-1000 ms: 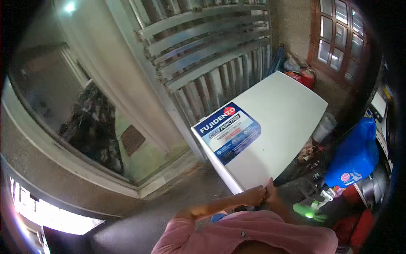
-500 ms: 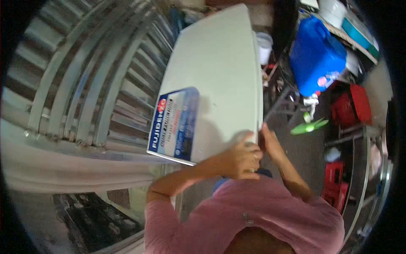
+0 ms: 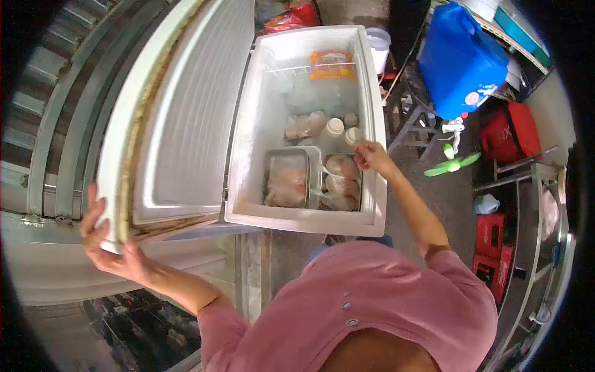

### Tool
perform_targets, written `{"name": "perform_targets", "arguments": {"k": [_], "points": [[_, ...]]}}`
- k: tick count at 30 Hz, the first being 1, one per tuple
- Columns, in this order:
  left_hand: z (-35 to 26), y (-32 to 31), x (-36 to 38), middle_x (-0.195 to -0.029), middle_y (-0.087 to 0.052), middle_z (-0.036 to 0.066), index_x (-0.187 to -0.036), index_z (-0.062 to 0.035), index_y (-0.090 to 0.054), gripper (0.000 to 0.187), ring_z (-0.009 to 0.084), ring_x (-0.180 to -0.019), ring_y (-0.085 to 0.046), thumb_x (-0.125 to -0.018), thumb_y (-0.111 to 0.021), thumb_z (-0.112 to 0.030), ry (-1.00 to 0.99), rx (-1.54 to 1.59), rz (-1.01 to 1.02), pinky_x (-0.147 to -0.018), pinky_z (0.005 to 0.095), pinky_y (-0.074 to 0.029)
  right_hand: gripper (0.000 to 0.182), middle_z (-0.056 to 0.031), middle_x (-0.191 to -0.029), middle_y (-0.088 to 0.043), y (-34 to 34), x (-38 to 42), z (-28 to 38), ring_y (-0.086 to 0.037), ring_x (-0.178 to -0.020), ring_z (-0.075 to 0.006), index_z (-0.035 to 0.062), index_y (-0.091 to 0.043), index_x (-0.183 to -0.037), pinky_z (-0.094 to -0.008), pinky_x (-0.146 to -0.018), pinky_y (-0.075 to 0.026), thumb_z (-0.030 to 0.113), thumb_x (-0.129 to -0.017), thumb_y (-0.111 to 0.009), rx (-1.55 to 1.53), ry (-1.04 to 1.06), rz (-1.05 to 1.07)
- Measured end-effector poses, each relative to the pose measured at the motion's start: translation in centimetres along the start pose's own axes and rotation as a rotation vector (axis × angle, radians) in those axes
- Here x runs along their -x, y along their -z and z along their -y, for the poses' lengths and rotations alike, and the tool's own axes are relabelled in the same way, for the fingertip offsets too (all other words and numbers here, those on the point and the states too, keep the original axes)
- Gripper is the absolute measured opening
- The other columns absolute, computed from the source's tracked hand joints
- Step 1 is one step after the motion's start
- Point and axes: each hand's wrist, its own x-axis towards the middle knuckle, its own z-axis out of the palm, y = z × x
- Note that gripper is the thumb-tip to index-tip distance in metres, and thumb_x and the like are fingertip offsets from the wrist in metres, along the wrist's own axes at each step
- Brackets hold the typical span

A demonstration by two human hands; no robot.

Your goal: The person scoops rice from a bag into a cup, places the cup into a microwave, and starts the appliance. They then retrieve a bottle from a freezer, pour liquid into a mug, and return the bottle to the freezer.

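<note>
A white chest freezer [image 3: 369, 111] stands open in front of me, its lid [image 3: 192, 118] raised to the left. My left hand [image 3: 114, 248] grips the lid's front corner. My right hand [image 3: 372, 156] reaches over the right wall into the freezer, fingers curled, close beside a white-capped bottle [image 3: 354, 136]; what the fingertips hold, if anything, is hidden. Another white-capped bottle [image 3: 334, 128] stands next to it. Nearer me sit a clear container [image 3: 288, 177] of frozen food and plastic bags of food [image 3: 341, 180]. An orange packet [image 3: 333, 64] lies in the wire basket [image 3: 282, 70] at the far end.
To the right, a blue jug [image 3: 462, 62] rests on a dark stand [image 3: 415, 102], above a green-bladed fan [image 3: 452, 164]. Red crates [image 3: 489, 239] and a metal rack [image 3: 527, 248] line the right side. Metal slats [image 3: 80, 130] are close behind the lid.
The freezer lid, shut before, is now lifted to the left, showing the inside. My left hand has moved left with the lid; my right hand has gone up into the freezer.
</note>
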Motion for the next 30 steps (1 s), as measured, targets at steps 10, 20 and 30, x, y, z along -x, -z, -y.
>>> {"name": "perform_targets", "arguments": {"k": [10, 20, 30], "points": [[6.5, 3.8, 0.0, -0.113, -0.057, 0.024, -0.094, -0.0045, -0.055, 0.019, 0.0421, -0.113, -0.053, -0.089, -0.057, -0.023, 0.099, -0.07, -0.306, -0.095, 0.0536, -0.047, 0.02, -0.0106, -0.064, -0.059, -7.5, -4.7, -10.6, -0.056, -0.056, -0.0191, 0.0009, -0.063, -0.08, -0.035, -0.05, -0.044, 0.02, -0.082, -0.058, 0.57, -0.01, 0.229], [8.7, 6.6, 0.6, -0.11, -0.058, 0.03, -0.093, 0.0075, -0.056, 0.035, 0.0415, -0.105, -0.058, -0.087, -0.049, -0.027, 0.084, -0.4, -0.468, -0.094, 0.0528, -0.047, 0.034, -0.0196, -0.091, -0.064, -7.0, -9.3, -8.5, -0.063, -0.084, -0.0347, 0.0055, -0.066, -0.093, -0.0477, -0.076, -0.049, 0.036, -0.079, -0.058, 1.334, 0.365, 0.277], [9.1, 7.6, 0.7, -0.108, -0.06, 0.026, -0.103, 0.0087, -0.062, 0.047, 0.0378, -0.1, -0.06, -0.091, -0.041, -0.032, 0.035, -0.614, -0.472, -0.082, 0.0463, -0.052, 0.037, -0.0223, -0.096, -0.061, -0.9, -19.0, -10.4, -0.06, -0.089, -0.0379, 0.0013, -0.057, -0.108, -0.0472, -0.077, -0.049, 0.023, -0.077, -0.06, 1.214, 0.099, -0.242]]}}
